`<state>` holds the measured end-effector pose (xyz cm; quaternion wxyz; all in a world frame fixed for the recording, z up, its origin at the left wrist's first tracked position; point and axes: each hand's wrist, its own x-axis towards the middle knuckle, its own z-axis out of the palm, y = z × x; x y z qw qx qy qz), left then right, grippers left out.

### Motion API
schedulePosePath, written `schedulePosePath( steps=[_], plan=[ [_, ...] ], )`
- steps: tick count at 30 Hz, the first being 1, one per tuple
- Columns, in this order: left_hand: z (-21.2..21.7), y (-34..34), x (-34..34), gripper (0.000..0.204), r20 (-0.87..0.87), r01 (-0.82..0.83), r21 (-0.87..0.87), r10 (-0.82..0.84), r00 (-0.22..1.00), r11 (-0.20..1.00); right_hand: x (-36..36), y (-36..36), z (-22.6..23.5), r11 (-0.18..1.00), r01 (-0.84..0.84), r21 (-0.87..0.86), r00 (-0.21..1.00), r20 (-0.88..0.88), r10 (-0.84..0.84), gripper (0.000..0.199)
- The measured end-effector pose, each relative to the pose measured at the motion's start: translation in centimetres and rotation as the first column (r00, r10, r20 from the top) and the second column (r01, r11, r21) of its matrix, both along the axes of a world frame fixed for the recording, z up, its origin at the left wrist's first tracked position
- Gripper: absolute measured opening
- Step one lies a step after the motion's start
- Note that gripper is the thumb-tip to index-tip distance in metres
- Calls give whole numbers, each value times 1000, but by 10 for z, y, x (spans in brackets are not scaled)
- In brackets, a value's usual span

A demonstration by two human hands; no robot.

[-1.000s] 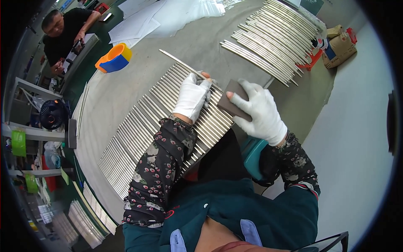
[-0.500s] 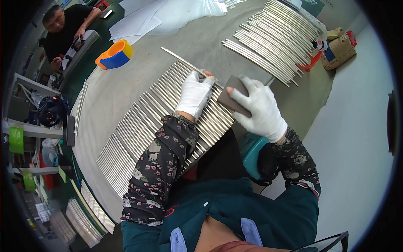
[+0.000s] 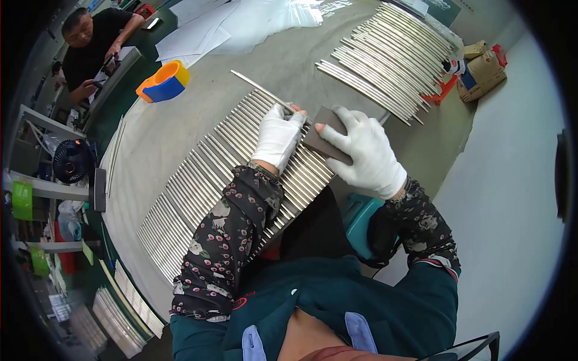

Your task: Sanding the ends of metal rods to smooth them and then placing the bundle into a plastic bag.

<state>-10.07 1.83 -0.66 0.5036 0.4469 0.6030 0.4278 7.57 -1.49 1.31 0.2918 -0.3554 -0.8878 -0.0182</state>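
My left hand (image 3: 278, 139), in a white glove with bare fingertips, is closed around a thin silver metal rod (image 3: 257, 83). The rod slants from upper left down toward my right hand. A grey-brown block (image 3: 328, 144), looking like a sanding sponge, sits in the grip of my gloved right hand (image 3: 372, 155). The block is at the rod's near end; whether it touches the rod is hidden. Beneath my left hand and forearm lies a long row of similar metal rods (image 3: 208, 163), side by side on the grey table (image 3: 141, 141).
Another group of rods (image 3: 385, 63) lies at the far right. A blue, orange and yellow ring-shaped holder (image 3: 164, 81) stands near the papers and plastic sheets (image 3: 201, 37). A person (image 3: 90, 51) works at the far left, near a black fan (image 3: 72, 160). A teal stool (image 3: 360, 224) stands beside me.
My right hand and the block have shifted slightly left, closer to my left hand. The left hand keeps its hold on the rod. The other person's hand has moved a little.
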Motion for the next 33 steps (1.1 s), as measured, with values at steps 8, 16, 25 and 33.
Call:
schedulePosePath(
  steps=[8,16,25,33],
  plan=[
    [-5,2,9,16,-30,-4,-7,4,1000,1000,9,4,-9,996,-19,-84,998,-54,14,45],
    [-5,8,13,20,-98,-32,5,33,995,999,29,-2,2,993,-61,-98,998,-5,61,48],
    [1,6,20,23,-57,-84,-23,83,995,996,47,5,-20,984,172,-35,984,-38,-174,48],
    [2,-10,22,22,-52,-21,-144,14,999,989,39,11,-4,918,331,217,927,110,-360,43]
  ],
)
